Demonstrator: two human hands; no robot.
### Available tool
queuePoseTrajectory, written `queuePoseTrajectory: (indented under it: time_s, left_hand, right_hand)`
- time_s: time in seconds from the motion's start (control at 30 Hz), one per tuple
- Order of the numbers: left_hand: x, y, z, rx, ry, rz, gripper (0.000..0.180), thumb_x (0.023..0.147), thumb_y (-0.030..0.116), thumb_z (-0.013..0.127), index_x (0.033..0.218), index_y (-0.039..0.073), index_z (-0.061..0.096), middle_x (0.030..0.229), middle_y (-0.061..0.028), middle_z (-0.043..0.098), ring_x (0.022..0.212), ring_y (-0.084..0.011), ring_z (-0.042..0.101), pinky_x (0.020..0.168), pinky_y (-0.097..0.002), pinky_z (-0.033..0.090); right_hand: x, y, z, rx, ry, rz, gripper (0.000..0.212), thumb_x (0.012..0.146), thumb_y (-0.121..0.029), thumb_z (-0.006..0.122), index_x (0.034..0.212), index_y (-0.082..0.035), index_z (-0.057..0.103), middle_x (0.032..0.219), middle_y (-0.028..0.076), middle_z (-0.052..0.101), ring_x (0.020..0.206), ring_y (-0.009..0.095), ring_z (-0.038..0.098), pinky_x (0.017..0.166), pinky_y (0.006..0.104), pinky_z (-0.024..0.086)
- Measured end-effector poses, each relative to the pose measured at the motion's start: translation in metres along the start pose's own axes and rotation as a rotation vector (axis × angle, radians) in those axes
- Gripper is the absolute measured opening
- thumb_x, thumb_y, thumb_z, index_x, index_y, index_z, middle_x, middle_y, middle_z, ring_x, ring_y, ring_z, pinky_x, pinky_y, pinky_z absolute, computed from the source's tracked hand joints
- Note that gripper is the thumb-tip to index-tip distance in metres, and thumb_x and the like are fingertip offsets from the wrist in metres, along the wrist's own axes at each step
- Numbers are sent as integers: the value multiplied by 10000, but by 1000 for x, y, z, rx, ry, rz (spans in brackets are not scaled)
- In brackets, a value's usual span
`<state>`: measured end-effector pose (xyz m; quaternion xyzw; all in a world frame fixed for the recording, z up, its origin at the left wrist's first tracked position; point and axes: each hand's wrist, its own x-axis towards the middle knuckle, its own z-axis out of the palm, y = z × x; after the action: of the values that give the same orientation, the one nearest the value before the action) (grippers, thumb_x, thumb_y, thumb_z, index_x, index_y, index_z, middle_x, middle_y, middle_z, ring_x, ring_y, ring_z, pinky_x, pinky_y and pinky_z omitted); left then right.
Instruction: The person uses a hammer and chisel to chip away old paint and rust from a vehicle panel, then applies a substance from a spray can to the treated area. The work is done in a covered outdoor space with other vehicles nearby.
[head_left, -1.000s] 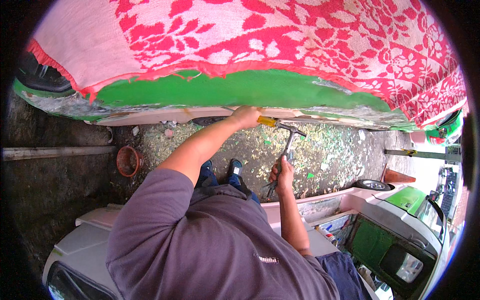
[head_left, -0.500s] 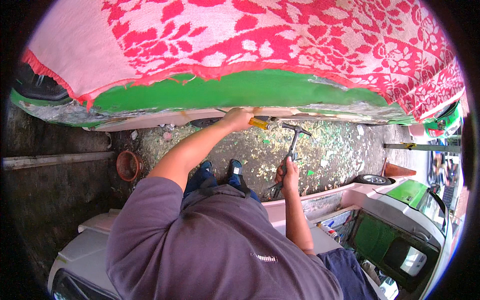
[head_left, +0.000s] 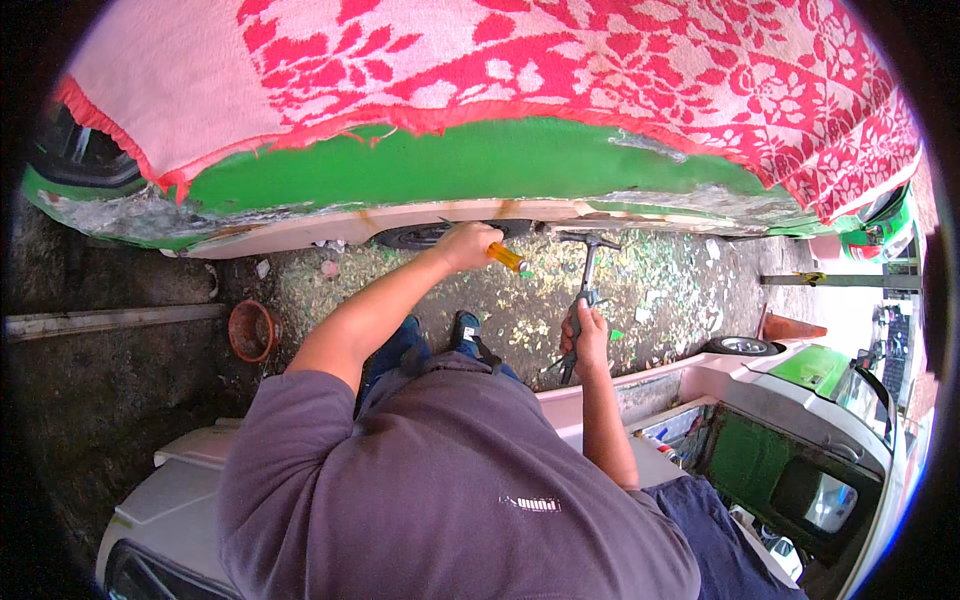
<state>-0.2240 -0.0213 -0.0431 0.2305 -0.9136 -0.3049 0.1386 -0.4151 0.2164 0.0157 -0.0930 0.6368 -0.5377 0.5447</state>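
Gap between yellow handle and hammer

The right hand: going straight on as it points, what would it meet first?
Hammer leading, the right hand would probably meet the lower edge of the green vehicle; depth is unclear.

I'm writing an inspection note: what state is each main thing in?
Yellow-handled metal tool: gripped in left hand
Grey metal T-headed hammer: gripped in right hand
Red-and-white floral cloth: draped, edge frayed
Green painted car body: partly covered, lower paint patchy
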Motion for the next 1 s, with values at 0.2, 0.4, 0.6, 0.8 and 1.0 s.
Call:
queuePoseTrajectory:
  time_s: [0.2, 0.4, 0.6, 0.8, 1.0]
  left_hand:
    - [-3, 43, -11, -191, 33, -23, 378, 769, 141, 728, 1128, 69, 633, 988, -129, 634, 919, -318, 630, 806, -390, 503]
    - [-8, 38, -17, -375, 162, 52, 286, 728, -9, 676, 1005, 20, 607, 1039, -111, 619, 1018, -300, 611, 875, -383, 485]
    - [-31, 19, -20, -449, 227, 163, 254, 648, -115, 619, 834, 27, 519, 980, -97, 616, 1091, -291, 590, 965, -405, 452]
    - [-51, -9, -24, -455, 260, 211, 251, 634, -123, 611, 764, 35, 466, 836, -72, 591, 1061, -310, 588, 1044, -430, 427]
    - [-54, -23, -35, -415, 210, 247, 230, 667, -103, 622, 758, 42, 468, 805, -79, 572, 1087, -328, 582, 943, -435, 459]
  right_hand:
    - [-12, -9, -12, 26, 30, -22, 353, 995, -426, 516, 850, -105, 493, 573, 3, 438, 408, 129, 419, 388, 287, 356]
    - [-26, -18, -11, 30, 95, -83, 361, 982, -427, 538, 833, -100, 505, 566, 1, 452, 393, 127, 412, 370, 285, 344]
    - [-38, -30, 7, 28, 137, -134, 379, 987, -456, 516, 862, -99, 502, 567, -10, 422, 405, 115, 403, 385, 280, 346]
    - [-54, -36, 33, 20, 182, -144, 384, 990, -463, 510, 871, -98, 500, 570, -10, 419, 405, 113, 399, 387, 278, 347]
    - [-69, -33, 61, 24, 177, -123, 379, 992, -459, 507, 881, -97, 495, 578, -12, 417, 413, 103, 398, 383, 270, 345]
